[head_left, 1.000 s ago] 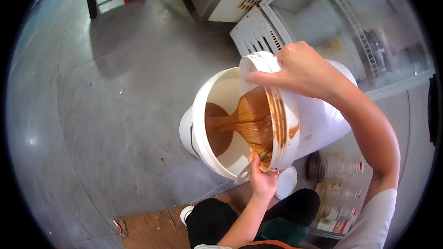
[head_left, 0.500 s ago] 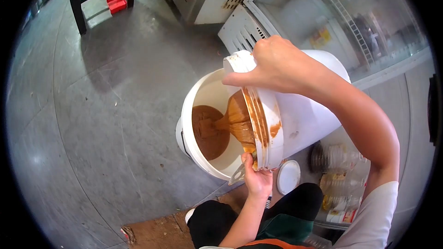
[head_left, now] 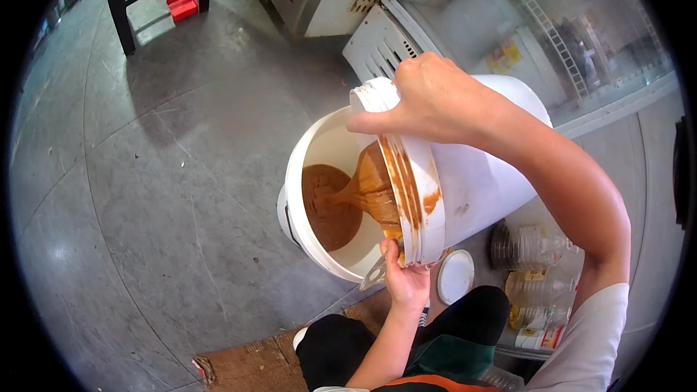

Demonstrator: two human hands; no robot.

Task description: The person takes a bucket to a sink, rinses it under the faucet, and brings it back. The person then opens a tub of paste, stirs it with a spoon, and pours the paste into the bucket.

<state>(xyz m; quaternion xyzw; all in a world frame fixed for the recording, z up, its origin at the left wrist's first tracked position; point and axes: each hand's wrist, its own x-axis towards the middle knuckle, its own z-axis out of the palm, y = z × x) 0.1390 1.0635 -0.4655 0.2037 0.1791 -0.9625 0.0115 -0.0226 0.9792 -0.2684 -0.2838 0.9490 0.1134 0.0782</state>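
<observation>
A white bucket (head_left: pixel 479 174) lies tilted with its mouth over an upright white bucket (head_left: pixel 295 167). Thick brown paste (head_left: pixel 374 185) streams from it onto the brown paste (head_left: pixel 327 221) in the upright one. My right hand (head_left: pixel 435 98) grips the tilted bucket's upper rim, thumb across its edge. At the lower rim is my left hand (head_left: pixel 405 279), closed on a flat tool (head_left: pixel 375 274) with holes in its handle; the tool's far end is hidden by paste and rim. Brown smears mark the tilted bucket's outside near its mouth.
A round white lid (head_left: pixel 456 277) and clear plastic bottles (head_left: pixel 537 290) are on the right. Flattened cardboard (head_left: pixel 254 366) lies near my legs. A glass-fronted cabinet (head_left: pixel 494 36) stands behind the buckets. Back left are a dark stool (head_left: pixel 120 14) and a red tray (head_left: pixel 182 6).
Compared with a second ago, both buckets and my hands appear further left in view, as the camera view shifted. The stream of paste looks narrower. Both hands keep their holds.
</observation>
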